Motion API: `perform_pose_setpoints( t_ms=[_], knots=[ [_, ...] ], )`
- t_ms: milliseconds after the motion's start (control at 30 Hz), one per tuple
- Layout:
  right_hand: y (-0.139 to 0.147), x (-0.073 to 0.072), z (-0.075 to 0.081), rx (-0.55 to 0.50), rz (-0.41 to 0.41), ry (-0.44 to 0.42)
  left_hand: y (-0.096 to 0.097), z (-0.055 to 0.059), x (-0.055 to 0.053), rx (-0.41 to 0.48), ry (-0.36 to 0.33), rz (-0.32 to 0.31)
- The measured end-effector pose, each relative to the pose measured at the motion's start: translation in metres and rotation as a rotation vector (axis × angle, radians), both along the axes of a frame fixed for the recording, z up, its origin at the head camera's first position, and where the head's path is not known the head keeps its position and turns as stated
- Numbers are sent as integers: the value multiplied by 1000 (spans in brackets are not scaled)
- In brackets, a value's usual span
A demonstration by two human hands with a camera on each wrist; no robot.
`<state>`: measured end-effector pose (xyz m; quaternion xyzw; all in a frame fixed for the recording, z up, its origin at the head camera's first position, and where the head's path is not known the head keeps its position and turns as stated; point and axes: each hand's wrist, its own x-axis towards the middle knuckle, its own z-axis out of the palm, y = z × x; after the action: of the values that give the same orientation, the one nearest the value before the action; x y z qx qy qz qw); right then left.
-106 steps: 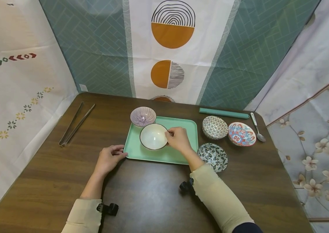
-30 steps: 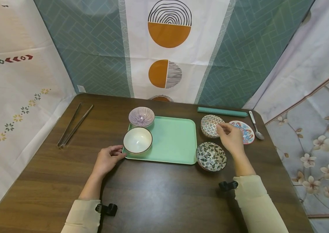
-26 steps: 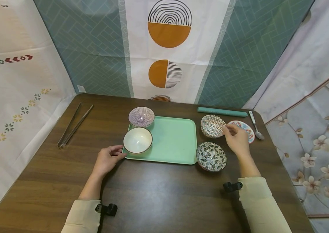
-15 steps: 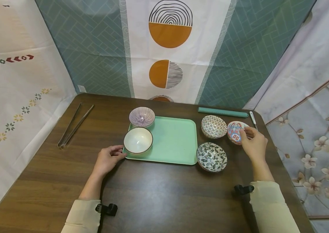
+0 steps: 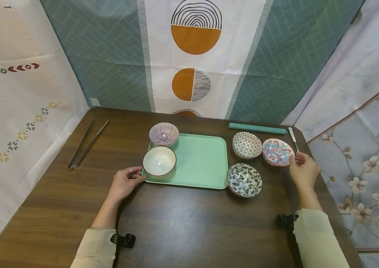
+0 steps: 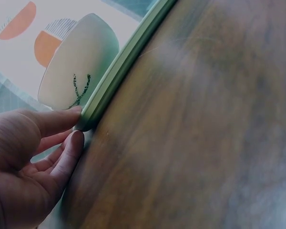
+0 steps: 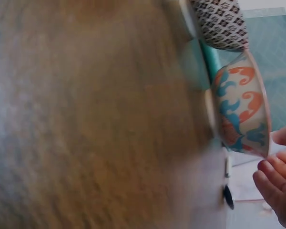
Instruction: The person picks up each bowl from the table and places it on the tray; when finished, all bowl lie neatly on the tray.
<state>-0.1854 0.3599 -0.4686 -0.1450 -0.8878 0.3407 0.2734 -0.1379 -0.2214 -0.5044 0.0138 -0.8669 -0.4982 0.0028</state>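
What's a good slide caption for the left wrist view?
A left hand pinches a green tray's corner beside a white bowl.

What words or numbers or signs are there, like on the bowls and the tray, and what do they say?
None that I can read: the bowl with red and blue shapes and the green tray show no writing.
White bowl: the dark branching mark looks like a twig drawing.
Left cloth: arrow shapes and flowers; the tiny marks at its top are too small to make out.
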Motion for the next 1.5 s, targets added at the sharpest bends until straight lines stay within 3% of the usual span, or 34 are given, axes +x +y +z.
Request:
perform_pose_setpoints(
  t_ms=[167,267,400,567,767,900,1033,1233,1333,1500],
  knots=[
    [5,-4,-5,1,-18,-38,0,-1,0,3,-1,1],
    [9,-6,-5,25,-22,-125,0,-2,0,2,-5,-1],
    [14,-7,-3,-19,-8,-242,1,-1,1,4,-8,-2],
    [17,-9,0,-59,-29,-290,2,0,1,6,-10,-4],
    [17,-10,8,-145,-26,-278,1,0,1,12,-14,1],
    [13,-10,21,-203,-2,-254,1,0,0,17,-14,5],
    [5,-12,36,-190,31,-261,1,0,0,18,-12,9],
    [-16,-15,58,-64,48,-232,1,0,1,24,-15,11],
    [-27,-18,65,-122,126,-189,1,1,1,24,-16,10],
    [-46,-23,73,-144,208,-203,1,1,1,24,-16,7]
  ],
)
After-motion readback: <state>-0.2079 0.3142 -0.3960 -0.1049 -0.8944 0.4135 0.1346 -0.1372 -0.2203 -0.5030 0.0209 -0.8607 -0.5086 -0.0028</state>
